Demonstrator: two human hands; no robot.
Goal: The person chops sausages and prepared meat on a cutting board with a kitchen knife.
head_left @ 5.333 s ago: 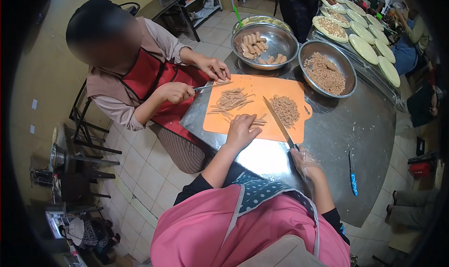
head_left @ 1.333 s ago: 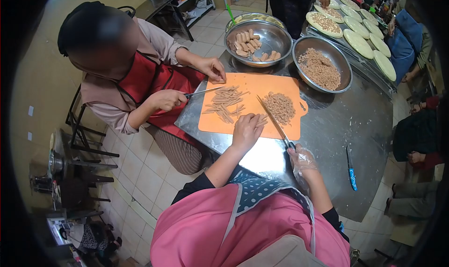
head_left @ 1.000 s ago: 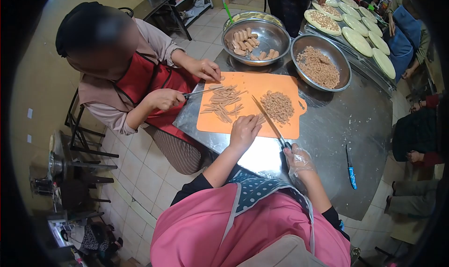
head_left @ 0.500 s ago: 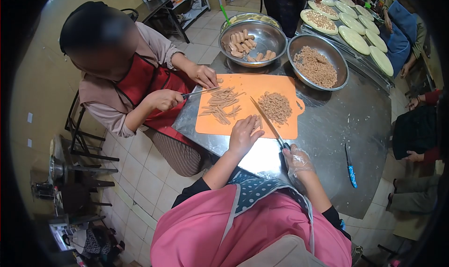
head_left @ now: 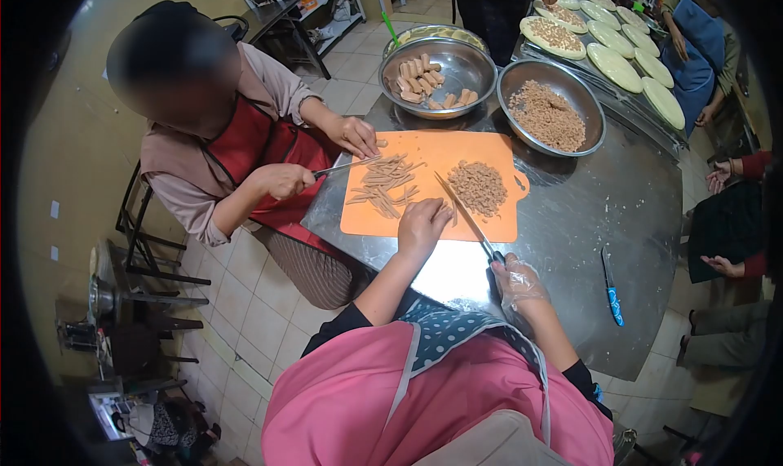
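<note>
My right hand (head_left: pixel 517 283), in a clear plastic glove, grips the black handle of a long kitchen knife (head_left: pixel 471 212). Its blade lies across the orange cutting board (head_left: pixel 477 145), pointing away from me. Just left of the blade, my left hand (head_left: pixel 422 226) is bare, its fingers bent and pressed together over a few thin brown sausage strips (head_left: pixel 454 215), mostly hidden. Beyond the knife sits a pile of diced sausage (head_left: pixel 477 188). More sausage strips (head_left: pixel 386 180) lie on the board's left half, where a co-worker's hands (head_left: pixel 356 136) cut with another knife (head_left: pixel 347 166).
Behind the board stand a steel bowl of sausage pieces (head_left: pixel 438 74) and a steel bowl of diced sausage (head_left: pixel 552 107). A blue-handled knife (head_left: pixel 612 290) rests on the metal table (head_left: pixel 571 221) at right. Several pale oval plates (head_left: pixel 616 68) fill the far right, with other people nearby.
My left fingers, flatter before, have curled in over the strips. The knife in my right hand stays nearly in place. At the far right, a person's hands have turned outward.
</note>
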